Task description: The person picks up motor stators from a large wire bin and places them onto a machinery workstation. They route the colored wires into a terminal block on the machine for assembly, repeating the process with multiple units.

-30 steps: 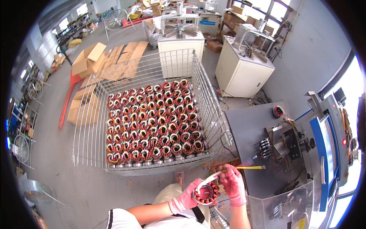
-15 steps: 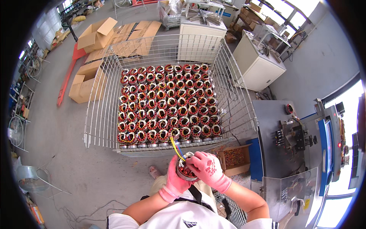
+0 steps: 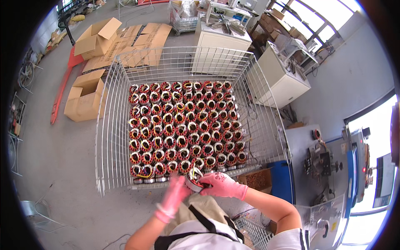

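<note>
Grey floor (image 3: 41, 166) runs along the cage's L side. Big wire cage (image 3: 109, 137) takes up the ctr, its walls standing L, R & far side; near edge is right by my grips. Grey counter (image 3: 300, 133) w/ machine parts on my R. White cabinet (image 3: 277, 85) just past the far R corner, open carton (image 3: 75, 106) beside the L wall. Stators in rows inside. One stator (image 3: 193, 186) is at the near edge: R grip (image 3: 221, 185) closed on its R side; L grip (image 3: 173, 198) blurred at its L, can't tell if closed.
</note>
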### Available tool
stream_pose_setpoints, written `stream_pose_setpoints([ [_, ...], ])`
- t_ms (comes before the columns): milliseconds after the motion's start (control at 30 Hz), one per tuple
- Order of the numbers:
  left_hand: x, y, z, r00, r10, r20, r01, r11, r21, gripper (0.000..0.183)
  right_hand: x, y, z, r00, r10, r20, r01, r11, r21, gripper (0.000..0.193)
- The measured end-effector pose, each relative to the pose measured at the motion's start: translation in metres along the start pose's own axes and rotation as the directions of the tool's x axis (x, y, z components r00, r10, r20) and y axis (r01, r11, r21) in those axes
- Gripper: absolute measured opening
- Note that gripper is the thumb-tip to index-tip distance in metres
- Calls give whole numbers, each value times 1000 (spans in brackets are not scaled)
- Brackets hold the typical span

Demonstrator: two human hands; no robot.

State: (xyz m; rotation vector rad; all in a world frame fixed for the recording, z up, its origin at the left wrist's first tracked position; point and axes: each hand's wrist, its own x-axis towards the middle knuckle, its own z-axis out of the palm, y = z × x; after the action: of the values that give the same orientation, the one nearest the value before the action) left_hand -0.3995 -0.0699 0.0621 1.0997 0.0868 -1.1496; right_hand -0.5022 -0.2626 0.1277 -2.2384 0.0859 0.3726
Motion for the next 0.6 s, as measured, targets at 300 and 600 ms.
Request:
stream_pose_setpoints([
  [300, 85, 221, -262, 508, 733, -451, 294, 345, 891, 77, 234, 303, -38, 908, 122, -402, -247, 929, -277, 28],
  [600, 88, 202, -341, 571, 680, -461, 168, 453, 876, 58, 448, 469, -88, 775, 104, -624, -362, 881, -303, 20],
])
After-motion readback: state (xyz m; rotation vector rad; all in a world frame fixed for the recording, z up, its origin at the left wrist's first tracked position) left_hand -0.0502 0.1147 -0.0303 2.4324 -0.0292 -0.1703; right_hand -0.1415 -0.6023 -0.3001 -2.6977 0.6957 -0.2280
